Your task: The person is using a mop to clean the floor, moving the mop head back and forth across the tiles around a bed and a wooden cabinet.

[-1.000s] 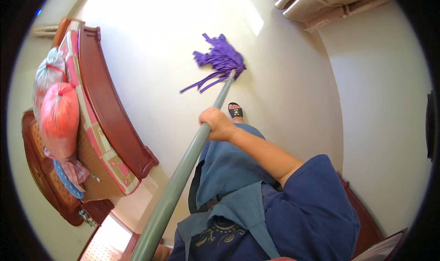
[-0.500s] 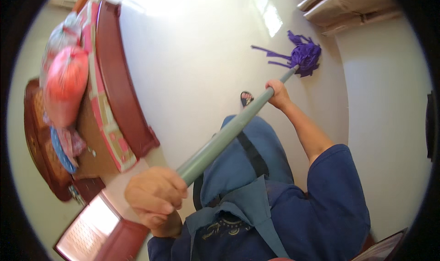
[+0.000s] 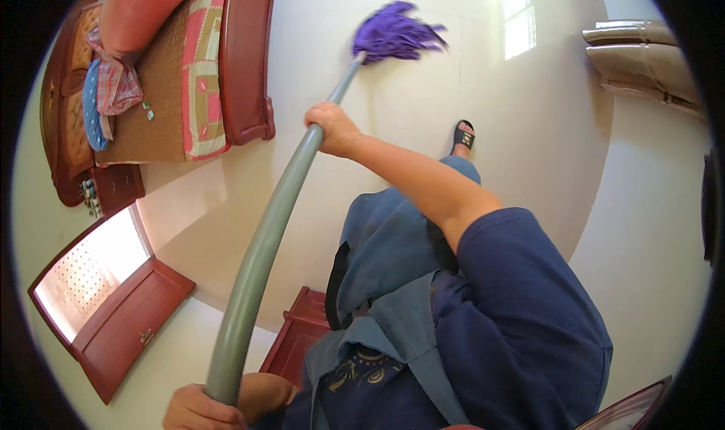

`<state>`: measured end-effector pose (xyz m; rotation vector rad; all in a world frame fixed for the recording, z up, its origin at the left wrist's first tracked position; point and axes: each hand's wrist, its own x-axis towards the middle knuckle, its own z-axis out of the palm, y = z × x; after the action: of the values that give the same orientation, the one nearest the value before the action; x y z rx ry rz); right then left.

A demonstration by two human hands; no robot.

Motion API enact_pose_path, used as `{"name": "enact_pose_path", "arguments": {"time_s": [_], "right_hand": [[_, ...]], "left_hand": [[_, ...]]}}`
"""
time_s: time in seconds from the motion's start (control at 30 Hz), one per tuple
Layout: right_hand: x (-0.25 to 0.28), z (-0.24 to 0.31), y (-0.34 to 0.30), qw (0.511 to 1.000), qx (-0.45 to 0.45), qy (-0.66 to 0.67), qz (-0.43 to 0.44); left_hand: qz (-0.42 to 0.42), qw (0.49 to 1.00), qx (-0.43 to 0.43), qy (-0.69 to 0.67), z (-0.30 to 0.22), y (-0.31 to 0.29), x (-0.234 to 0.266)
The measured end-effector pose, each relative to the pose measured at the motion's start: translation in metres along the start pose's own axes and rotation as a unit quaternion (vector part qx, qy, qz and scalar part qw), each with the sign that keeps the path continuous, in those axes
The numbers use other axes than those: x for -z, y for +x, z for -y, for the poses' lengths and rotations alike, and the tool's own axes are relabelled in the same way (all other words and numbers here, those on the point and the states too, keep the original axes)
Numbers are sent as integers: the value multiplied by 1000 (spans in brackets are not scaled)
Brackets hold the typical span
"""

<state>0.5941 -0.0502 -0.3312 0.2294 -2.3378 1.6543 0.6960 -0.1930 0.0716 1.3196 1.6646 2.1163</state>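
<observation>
Both my hands grip a mop with a long grey-green handle point(image 3: 266, 241) that slants away from me. My left hand point(image 3: 204, 409), low at the lower left, is wrapped round the upper end of the handle. Farther down the pole, my right hand point(image 3: 331, 129) closes round it, with the arm reaching forward and to the left. The purple cloth mop head point(image 3: 394, 34) rests on the pale shiny floor point(image 3: 408, 120) ahead, its strips fanned out toward the right.
A wooden bed point(image 3: 245, 60) with a patchwork-edged cover and a large red bag point(image 3: 143, 14) stands at the left. Wrapped brown packages point(image 3: 642, 63) lie along the right wall. A dark red door point(image 3: 124, 317) and reddish-brown furniture point(image 3: 300, 335) are nearer me. My sandalled foot point(image 3: 463, 137) is forward.
The mop head has swept from the far right to the left across the floor. My right hand has swung left with it, and my left hand has dropped lower. My view has shifted too.
</observation>
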Motion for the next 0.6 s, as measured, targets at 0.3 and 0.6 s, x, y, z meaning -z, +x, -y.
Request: {"name": "enact_pose_path", "arguments": {"time_s": [0.3,0.6], "right_hand": [[-28,26,-30,962,31,21,269],[126,44,-125,972,-7,-56,229]], "left_hand": [[-289,940,-30,181,-23,-28,-78],[-366,929,-28,46,-62,-36,-97]]}}
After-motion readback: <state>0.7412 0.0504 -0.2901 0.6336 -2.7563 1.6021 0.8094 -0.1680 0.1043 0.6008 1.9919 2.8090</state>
